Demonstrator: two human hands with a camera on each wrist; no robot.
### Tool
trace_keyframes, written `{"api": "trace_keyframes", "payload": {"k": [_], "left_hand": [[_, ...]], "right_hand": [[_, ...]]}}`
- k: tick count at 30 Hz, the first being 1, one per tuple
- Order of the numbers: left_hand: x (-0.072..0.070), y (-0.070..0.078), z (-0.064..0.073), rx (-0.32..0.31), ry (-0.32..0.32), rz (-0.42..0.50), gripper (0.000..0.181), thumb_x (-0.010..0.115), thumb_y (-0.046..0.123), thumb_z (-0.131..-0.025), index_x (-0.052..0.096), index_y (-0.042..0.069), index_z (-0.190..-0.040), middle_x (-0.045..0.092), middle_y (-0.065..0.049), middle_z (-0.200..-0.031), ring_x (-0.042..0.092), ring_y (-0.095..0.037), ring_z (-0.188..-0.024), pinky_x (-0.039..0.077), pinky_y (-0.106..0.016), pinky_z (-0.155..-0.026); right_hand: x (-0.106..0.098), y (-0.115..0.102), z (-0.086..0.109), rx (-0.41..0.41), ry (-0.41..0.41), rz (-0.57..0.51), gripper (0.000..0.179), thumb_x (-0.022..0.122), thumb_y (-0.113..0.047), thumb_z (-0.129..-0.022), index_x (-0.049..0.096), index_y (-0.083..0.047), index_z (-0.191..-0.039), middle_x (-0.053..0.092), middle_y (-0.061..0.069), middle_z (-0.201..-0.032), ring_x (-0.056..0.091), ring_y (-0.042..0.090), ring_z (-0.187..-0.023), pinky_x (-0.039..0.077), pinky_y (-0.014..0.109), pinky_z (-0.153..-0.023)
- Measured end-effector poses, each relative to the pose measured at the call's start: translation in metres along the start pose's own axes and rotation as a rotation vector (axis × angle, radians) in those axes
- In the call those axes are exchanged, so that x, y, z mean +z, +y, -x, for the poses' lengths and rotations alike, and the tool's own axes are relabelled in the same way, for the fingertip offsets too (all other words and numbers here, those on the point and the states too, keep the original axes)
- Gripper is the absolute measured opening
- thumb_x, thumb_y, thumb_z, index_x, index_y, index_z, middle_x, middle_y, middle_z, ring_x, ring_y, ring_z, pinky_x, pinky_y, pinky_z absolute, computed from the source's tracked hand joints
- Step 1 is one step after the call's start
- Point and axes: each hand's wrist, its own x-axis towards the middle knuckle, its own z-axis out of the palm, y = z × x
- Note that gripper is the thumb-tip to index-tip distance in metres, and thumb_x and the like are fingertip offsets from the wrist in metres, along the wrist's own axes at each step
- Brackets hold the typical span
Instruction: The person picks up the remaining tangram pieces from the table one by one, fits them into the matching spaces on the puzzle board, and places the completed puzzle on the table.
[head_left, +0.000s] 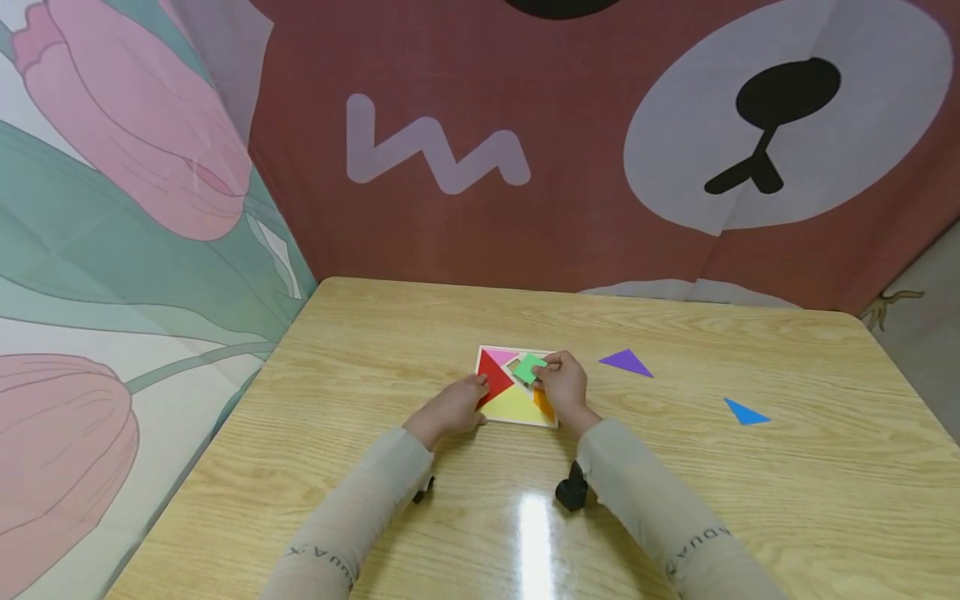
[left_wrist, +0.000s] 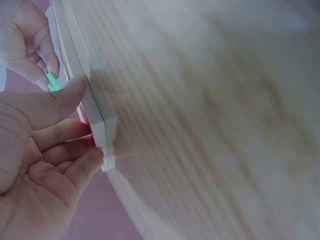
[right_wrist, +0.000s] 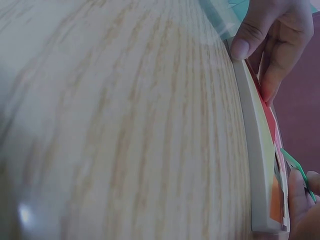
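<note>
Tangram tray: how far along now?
Done: red triangle, yellow triangle, pink piece and orange piece look seated in the tangram tray. In hand: the right hand pinches the green square over it; the left hand holds the tray. Remaining: purple triangle and blue triangle, on the table.

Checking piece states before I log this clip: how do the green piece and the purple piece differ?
The green piece looks four-sided, though partly hidden; the purple piece is a triangle. The right grip pinches the green piece, tilted over the board, while the purple piece lies flat on the table, untouched. Both show one plain colour.
</note>
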Motion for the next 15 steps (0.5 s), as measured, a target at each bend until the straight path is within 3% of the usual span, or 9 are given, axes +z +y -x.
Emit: {"api": "trace_keyframes", "payload": {"k": [15], "left_hand": [[-0.0009, 0.0005, 0.0012, 0.021, 0.012, -0.012, 0.051, 0.063, 0.016, -0.077, 0.047, -0.008, -0.119, 0.041, -0.02, -0.126, 0.035, -0.03, -0.118, 0.027, -0.033, -0.098]], "right_hand": [[0.0056, -0.0001, 0.0002, -0.025, -0.01, 0.003, 0.02, 0.059, 0.007, -0.076, 0.05, 0.01, -0.094, 0.049, 0.008, -0.069, 0.053, 0.009, -0.049, 0.05, 0.022, -0.052]]}}
